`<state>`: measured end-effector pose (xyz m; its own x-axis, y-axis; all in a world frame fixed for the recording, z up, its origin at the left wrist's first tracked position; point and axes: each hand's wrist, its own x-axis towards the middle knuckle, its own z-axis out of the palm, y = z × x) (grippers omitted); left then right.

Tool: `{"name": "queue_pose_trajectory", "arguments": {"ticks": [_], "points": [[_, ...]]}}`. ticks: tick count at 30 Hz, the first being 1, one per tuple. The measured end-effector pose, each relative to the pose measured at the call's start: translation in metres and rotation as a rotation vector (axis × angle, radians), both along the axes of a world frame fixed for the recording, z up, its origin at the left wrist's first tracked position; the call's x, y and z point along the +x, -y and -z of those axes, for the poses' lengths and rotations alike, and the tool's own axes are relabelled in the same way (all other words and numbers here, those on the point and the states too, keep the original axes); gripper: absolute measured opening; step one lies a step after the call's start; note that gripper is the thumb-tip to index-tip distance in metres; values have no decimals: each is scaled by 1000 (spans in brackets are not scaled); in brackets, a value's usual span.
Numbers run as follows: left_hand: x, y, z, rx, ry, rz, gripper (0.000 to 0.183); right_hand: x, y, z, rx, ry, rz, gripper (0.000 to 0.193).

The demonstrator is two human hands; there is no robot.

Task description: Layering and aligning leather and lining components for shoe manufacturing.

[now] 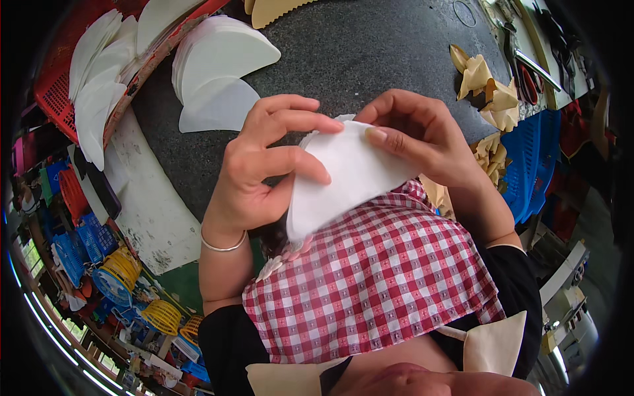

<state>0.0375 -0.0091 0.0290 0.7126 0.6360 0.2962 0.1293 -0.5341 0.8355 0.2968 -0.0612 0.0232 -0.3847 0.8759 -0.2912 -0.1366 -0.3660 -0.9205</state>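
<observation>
Between my hands, above the table edge and in front of my checked apron [370, 277], is a stack of white half-round sheets [350, 178]. My left hand [264, 158] grips its left side, with the fingers spread over the top sheet and the thumb tucked behind it. At the upper right corner my right hand [419, 135] pinches the stack between thumb and curled fingers. What the sheets are made of I cannot tell. Beyond my left hand lies a pile of similar white half-round sheets [221, 56] on the dark table.
A red basket [56, 99] with more white sheets stands at the far left. Brown scraps [498, 99] lie at the table's right, near scissors [528, 82] and a blue basket [535, 165]. Brown zigzag-edged pieces [281, 10] sit at the back. Yellow baskets [162, 317] stand lower left.
</observation>
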Motion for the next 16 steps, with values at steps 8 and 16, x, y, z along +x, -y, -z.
{"name": "queue_pose_trajectory", "arguments": {"ticks": [8,16], "points": [[-9,32,21,-159,-163,-327,63,4,0,16,806,909,124,22],[14,52,48,90,-343,-155,121,5,-27,-10,780,882,-16,30]]}}
